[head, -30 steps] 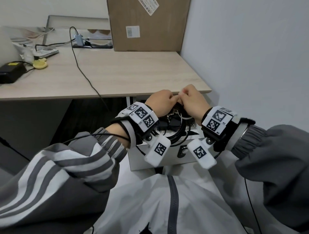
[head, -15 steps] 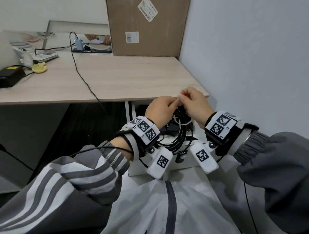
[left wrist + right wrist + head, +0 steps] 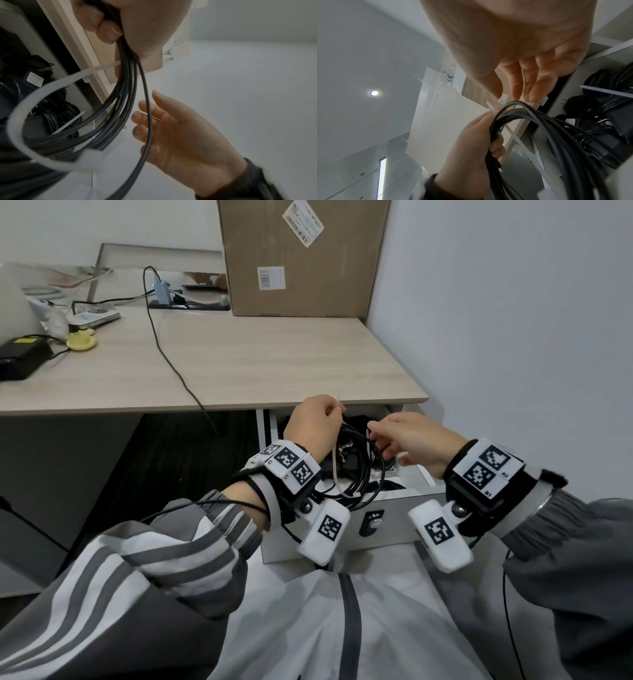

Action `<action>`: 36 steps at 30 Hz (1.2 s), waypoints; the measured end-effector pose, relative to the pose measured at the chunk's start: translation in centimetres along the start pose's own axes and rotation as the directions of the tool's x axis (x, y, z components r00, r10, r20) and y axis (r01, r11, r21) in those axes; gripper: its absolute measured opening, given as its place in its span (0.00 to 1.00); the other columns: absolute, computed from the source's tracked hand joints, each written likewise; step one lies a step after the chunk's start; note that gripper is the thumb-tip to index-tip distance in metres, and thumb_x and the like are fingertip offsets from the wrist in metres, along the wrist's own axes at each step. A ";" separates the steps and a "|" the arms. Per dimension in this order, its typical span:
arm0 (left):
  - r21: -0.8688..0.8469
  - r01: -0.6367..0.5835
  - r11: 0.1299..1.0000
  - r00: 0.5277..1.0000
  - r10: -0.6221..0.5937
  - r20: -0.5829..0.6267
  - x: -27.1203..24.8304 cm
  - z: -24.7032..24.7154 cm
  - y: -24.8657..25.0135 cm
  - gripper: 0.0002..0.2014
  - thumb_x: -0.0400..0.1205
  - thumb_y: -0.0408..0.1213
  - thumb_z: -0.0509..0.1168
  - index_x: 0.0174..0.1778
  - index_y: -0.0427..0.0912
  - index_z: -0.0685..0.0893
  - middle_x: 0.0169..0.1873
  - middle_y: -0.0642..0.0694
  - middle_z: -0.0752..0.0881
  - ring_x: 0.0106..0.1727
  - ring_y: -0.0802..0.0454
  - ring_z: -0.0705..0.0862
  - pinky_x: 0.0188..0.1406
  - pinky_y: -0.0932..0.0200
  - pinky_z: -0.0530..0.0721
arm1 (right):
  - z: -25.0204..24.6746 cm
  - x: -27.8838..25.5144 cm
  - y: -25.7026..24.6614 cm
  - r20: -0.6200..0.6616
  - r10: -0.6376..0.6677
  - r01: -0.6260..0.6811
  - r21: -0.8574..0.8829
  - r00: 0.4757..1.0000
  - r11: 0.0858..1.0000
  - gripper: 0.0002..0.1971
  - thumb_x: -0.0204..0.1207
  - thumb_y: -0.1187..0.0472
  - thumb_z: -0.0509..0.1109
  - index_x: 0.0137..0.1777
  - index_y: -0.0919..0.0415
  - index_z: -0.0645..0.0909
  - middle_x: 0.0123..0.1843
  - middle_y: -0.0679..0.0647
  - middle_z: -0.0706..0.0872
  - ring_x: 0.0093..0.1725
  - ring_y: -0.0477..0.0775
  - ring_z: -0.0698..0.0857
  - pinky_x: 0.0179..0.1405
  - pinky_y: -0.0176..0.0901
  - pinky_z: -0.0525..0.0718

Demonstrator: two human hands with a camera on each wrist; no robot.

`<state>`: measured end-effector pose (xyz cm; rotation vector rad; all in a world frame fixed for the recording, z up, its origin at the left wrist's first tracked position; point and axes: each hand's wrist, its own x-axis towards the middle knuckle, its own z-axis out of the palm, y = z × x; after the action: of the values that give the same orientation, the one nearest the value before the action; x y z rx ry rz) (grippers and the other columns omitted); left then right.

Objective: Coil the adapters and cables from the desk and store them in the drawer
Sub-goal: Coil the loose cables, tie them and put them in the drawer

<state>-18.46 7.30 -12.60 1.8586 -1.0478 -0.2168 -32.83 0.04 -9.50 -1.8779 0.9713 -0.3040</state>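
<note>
L hand [image 3: 313, 422] clamped on black cable coil [image 3: 359, 463], held just above open drawer [image 3: 394, 518]; white zip tie [image 3: 25, 108] looped loosely round coil. R hand [image 3: 411, 445] beside coil, fingers relaxed, apart, gripping nothing. More coiled adapters [image 3: 599, 121] lie inside drawer.

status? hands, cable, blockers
Left hand grips coiled black cable over open drawer. Right hand open beside it. White zip tie looped loose. No blockers.
</note>
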 end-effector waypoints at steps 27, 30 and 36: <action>0.032 0.012 0.999 0.999 -0.011 -0.042 0.3 -0.3 -0.8 0.12 0.84 0.37 0.57 0.47 0.45 0.87 0.42 0.50 0.88 0.42 0.48 0.86 0.44 0.52 0.84 | 3.1 -2.3 1.3 0.299 -0.361 0.460 -0.697 0.884 0.550 0.06 0.75 0.54 0.72 0.44 0.56 0.85 0.41 0.48 0.84 0.42 0.47 0.81 0.38 0.35 0.75; 0.015 0.009 1.000 0.999 -0.008 -0.049 0.1 -0.4 -1.0 0.12 0.85 0.36 0.56 0.49 0.44 0.87 0.42 0.51 0.87 0.40 0.48 0.85 0.42 0.53 0.84 | 2.8 -2.7 1.4 0.322 -0.369 0.474 -0.742 0.872 0.473 0.06 0.76 0.60 0.67 0.49 0.55 0.85 0.46 0.47 0.85 0.47 0.48 0.82 0.46 0.45 0.81; -0.038 0.022 0.999 0.998 -0.024 -0.059 -0.2 -0.6 -0.9 0.12 0.84 0.36 0.56 0.55 0.47 0.85 0.41 0.54 0.85 0.44 0.49 0.86 0.46 0.50 0.85 | 1.8 -2.9 1.4 0.266 -0.468 0.526 -0.592 0.843 0.611 0.03 0.77 0.65 0.66 0.45 0.56 0.78 0.39 0.47 0.82 0.38 0.47 0.79 0.40 0.38 0.74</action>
<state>-17.77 8.01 -13.08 1.8337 -0.9764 -0.1922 -34.37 2.97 -11.07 -2.7917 0.4765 -0.2188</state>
